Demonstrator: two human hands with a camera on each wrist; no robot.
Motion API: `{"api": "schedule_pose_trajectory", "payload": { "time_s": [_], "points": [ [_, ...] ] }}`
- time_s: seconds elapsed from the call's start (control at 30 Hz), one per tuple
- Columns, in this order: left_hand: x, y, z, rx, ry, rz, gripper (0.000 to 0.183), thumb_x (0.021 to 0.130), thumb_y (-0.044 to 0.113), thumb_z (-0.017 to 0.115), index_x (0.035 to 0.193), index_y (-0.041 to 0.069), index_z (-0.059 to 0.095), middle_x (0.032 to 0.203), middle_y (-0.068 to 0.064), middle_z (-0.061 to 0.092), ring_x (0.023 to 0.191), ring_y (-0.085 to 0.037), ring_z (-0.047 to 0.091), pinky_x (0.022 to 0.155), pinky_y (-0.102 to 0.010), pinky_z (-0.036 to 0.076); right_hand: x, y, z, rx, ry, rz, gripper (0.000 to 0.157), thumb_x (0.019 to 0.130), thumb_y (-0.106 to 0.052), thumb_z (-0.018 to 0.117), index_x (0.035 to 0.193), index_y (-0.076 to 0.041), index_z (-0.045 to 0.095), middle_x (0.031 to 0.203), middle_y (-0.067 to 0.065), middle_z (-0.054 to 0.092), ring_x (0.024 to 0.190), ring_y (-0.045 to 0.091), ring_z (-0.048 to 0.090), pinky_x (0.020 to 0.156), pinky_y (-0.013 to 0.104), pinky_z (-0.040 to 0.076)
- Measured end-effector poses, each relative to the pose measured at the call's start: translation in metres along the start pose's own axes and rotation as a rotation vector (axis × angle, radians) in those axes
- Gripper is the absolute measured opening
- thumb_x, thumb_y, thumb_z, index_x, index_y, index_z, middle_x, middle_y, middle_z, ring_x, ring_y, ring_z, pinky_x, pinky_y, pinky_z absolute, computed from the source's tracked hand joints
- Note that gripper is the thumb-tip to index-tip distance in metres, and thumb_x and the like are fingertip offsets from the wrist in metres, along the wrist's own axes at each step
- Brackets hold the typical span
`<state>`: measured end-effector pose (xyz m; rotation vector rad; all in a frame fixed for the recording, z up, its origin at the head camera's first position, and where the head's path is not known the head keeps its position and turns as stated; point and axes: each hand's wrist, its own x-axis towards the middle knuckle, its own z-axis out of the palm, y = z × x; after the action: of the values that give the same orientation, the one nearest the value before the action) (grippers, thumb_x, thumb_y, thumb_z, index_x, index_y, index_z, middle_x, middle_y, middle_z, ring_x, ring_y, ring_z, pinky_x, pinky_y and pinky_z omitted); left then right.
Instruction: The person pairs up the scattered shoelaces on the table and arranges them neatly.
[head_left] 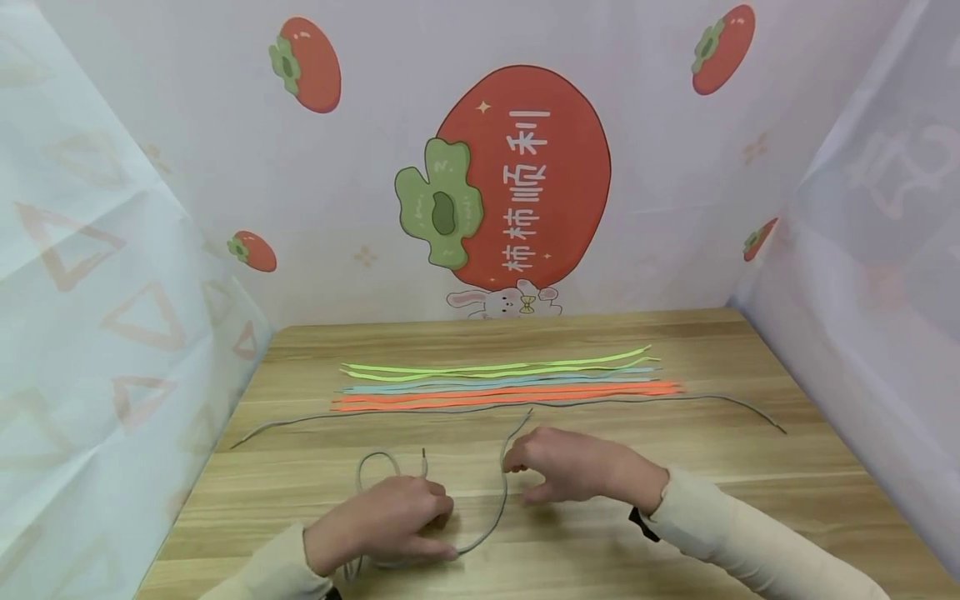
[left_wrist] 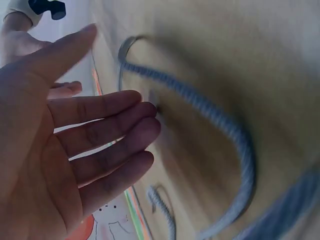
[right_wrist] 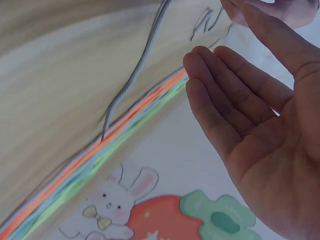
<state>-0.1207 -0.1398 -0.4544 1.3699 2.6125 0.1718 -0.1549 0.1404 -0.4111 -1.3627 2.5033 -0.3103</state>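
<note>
A loose grey shoelace (head_left: 495, 518) curves over the front of the wooden table, one tip pointing up toward the row of laces and the rest looped at the left. My left hand (head_left: 393, 518) hovers over its looped part; the left wrist view shows the palm and spread fingers (left_wrist: 107, 137) holding nothing, with the grey lace (left_wrist: 220, 117) beyond them. Beside the lace's right stretch is my right hand (head_left: 566, 464), fingers slightly bent. In the right wrist view its palm is bare and the lace (right_wrist: 137, 70) lies apart from the fingers (right_wrist: 210, 95).
Farther back, a second grey lace (head_left: 600, 402) stretches across the table. Behind it lie orange laces (head_left: 510, 395), light blue laces (head_left: 480, 383) and yellow-green laces (head_left: 495, 367), side by side. A printed backdrop (head_left: 360, 167) stands at the back, with pale sheets (head_left: 97, 275) at the sides.
</note>
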Motion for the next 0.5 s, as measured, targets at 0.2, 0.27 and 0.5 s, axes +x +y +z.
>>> {"api": "schedule_pose_trajectory", "payload": {
  "time_s": [0.2, 0.27, 0.5],
  "points": [
    [0.003, 0.006, 0.01, 0.0, 0.009, 0.074, 0.031, 0.083, 0.054, 0.068, 0.077, 0.025, 0.056, 0.07, 0.018, 0.042, 0.059, 0.005, 0.033, 0.05, -0.013, 0.028, 0.013, -0.009, 0.017, 0.029, -0.014, -0.08, 0.036, 0.085, -0.032, 0.075, 0.114, -0.013, 0.068, 0.107, -0.005, 0.07, 0.097, 0.003, 0.064, 0.081, 0.014, 0.05],
    [0.003, 0.008, 0.013, 0.002, 0.021, 0.091, 0.026, 0.083, 0.046, 0.071, 0.077, 0.026, 0.056, 0.07, 0.018, 0.042, 0.059, 0.005, 0.032, 0.05, -0.012, 0.027, 0.017, -0.01, 0.023, 0.042, -0.012, -0.118, 0.035, 0.085, -0.033, 0.074, 0.113, -0.012, 0.068, 0.107, -0.006, 0.07, 0.096, 0.001, 0.064, 0.081, 0.012, 0.049],
    [0.003, 0.011, 0.021, -0.034, 0.108, 0.086, 0.013, 0.089, 0.029, 0.069, 0.079, 0.028, 0.06, 0.073, 0.021, 0.049, 0.062, 0.009, 0.037, 0.056, -0.008, 0.034, 0.03, -0.009, 0.041, 0.156, -0.026, -0.205, 0.033, 0.089, -0.035, 0.07, 0.113, -0.014, 0.068, 0.104, -0.009, 0.07, 0.093, -0.004, 0.063, 0.079, 0.008, 0.048]
  ]
}}
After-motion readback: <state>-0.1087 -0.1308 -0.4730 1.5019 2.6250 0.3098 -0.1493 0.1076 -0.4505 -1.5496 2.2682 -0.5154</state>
